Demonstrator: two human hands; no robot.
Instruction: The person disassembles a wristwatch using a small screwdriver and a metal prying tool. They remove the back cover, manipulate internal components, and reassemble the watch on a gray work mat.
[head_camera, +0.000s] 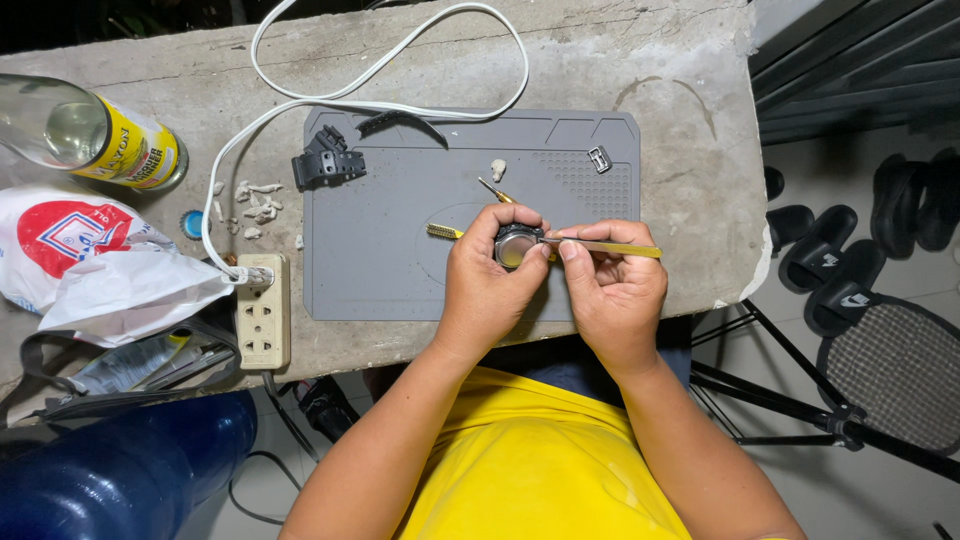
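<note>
Grey mat (400, 260) mostly bare leftward; left hand (487, 280) clasped round watch case (517, 245), right hand (612, 285) pinching gold tweezers (610, 247) against it.

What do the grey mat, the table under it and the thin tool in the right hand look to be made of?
The grey mat looks like soft silicone or rubber: matte, with moulded trays and a dotted patch. The table looks like bare concrete: rough, pale, stained and chipped at its edge. The thin tool in the right hand looks like brass-coloured metal, smooth with a slight sheen, probably tweezers.
</note>
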